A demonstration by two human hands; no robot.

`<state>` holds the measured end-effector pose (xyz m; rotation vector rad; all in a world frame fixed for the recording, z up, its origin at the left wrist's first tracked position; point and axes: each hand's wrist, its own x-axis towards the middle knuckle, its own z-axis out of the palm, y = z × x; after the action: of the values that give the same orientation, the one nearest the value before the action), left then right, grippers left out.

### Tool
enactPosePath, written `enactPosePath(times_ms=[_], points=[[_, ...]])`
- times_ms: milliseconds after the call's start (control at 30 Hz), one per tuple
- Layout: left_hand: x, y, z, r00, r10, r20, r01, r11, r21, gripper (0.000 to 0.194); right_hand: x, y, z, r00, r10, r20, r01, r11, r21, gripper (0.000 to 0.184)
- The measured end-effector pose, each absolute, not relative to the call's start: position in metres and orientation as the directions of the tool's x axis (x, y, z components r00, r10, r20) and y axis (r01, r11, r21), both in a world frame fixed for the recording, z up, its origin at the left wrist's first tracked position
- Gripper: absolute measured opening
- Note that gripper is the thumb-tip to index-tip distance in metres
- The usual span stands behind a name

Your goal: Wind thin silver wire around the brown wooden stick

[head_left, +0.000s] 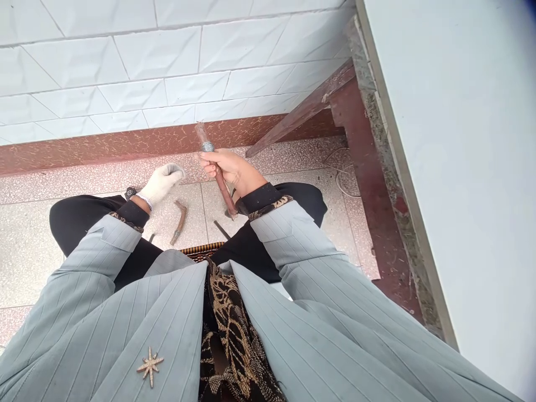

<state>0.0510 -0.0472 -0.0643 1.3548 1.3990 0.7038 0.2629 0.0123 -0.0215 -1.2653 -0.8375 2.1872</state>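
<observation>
The bare right hand (221,163) grips a long brown stick (224,192) bound with silver wire (207,146), above the pale speckled floor (33,234). Across a gap, the white-gloved left hand (158,183) curls; I can't tell if it holds anything. A slanted brown wooden leg (299,110) is near the right hand.

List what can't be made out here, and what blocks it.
Head view:
- Stick: middle hidden by the right hand gripping it.
- Left hand: curled, back showing; can't tell if it holds anything.
- Grey band on the stick: too small to tell its material.
- Woven thing: mostly hidden by the jacket.
- White slab: cut off by the right edge.
</observation>
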Motion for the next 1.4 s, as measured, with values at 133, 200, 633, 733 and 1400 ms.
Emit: enactPosePath(times_ms=[133, 200, 633, 733, 1400], points=[[0.052, -0.046, -0.052, 0.082, 0.974, -0.209, 0.544, 0.132, 0.829, 0.012, 0.270, 0.017, -0.018, -0.471, 0.690, -0.550, -0.139, -0.673, -0.726, 0.024], [0.053, -0.046, -0.046, 0.096, 0.973, -0.210, 0.586, 0.115, 0.802, 0.012, 0.270, 0.017, -0.019, -0.445, 0.732, -0.516, -0.118, -0.619, -0.776, 0.025], [0.055, -0.050, -0.030, 0.256, 0.956, -0.144, 0.800, -0.125, 0.587, 0.020, 0.260, 0.019, -0.034, -0.475, 0.824, -0.309, 0.833, 0.309, -0.458, 0.031], [0.059, -0.054, -0.028, 0.347, 0.921, -0.177, 0.907, -0.282, 0.311, 0.027, 0.256, 0.010, -0.025, -0.524, 0.730, -0.439, 0.850, 0.413, -0.327, 0.035], [0.041, -0.031, -0.039, 0.525, 0.842, -0.123, 0.698, -0.344, 0.628, 0.035, 0.291, 0.015, 0.003, -0.879, 0.229, -0.418, 0.475, 0.496, -0.727, 0.029]])
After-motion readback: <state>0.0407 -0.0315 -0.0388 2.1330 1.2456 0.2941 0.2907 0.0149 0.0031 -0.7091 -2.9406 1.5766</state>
